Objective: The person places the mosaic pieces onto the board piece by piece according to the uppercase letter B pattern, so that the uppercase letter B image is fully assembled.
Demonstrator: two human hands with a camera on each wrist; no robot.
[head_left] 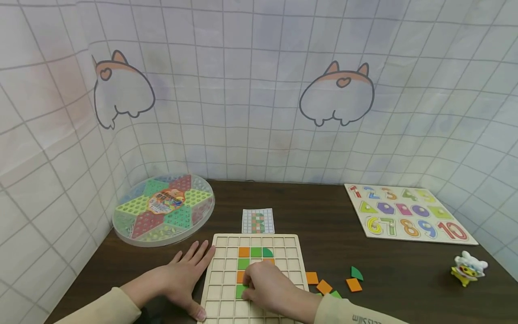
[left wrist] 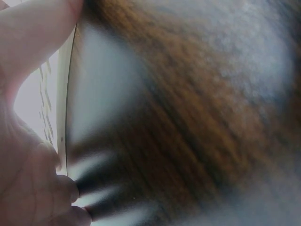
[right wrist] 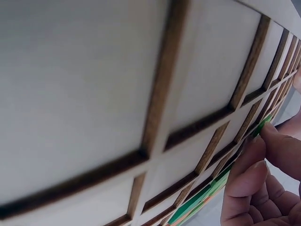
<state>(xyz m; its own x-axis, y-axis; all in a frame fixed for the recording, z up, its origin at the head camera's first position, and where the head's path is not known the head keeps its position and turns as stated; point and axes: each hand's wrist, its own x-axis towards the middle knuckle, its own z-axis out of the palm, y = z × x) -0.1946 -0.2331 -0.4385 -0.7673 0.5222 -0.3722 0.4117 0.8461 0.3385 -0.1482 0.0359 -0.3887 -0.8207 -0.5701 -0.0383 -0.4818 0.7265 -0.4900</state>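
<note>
A pale wooden grid board (head_left: 213,294) lies on the dark table. My left hand (head_left: 180,279) spreads its straight fingers along the board's left edge, the thumb touching its lower left side. Over the board, my right hand (head_left: 271,288) curls its fingers and pinches a green square tile (head_left: 240,291) at a cell; the same green tile (right wrist: 261,126) shows by the thumb tip in the right wrist view. Above it sit an orange tile (head_left: 240,276), a green tile (head_left: 243,263), another orange tile (head_left: 244,252), a green tile (head_left: 256,252) and a dark green quarter-round piece (head_left: 267,252). The hand partly covers the board.
Loose orange tiles (head_left: 354,285) and a green quarter-round piece (head_left: 356,273) lie right of the board. Behind it is a pattern card (head_left: 258,221). A round star-patterned game board (head_left: 162,211), a number puzzle (head_left: 408,211) and a small figurine (head_left: 468,268) stand farther out.
</note>
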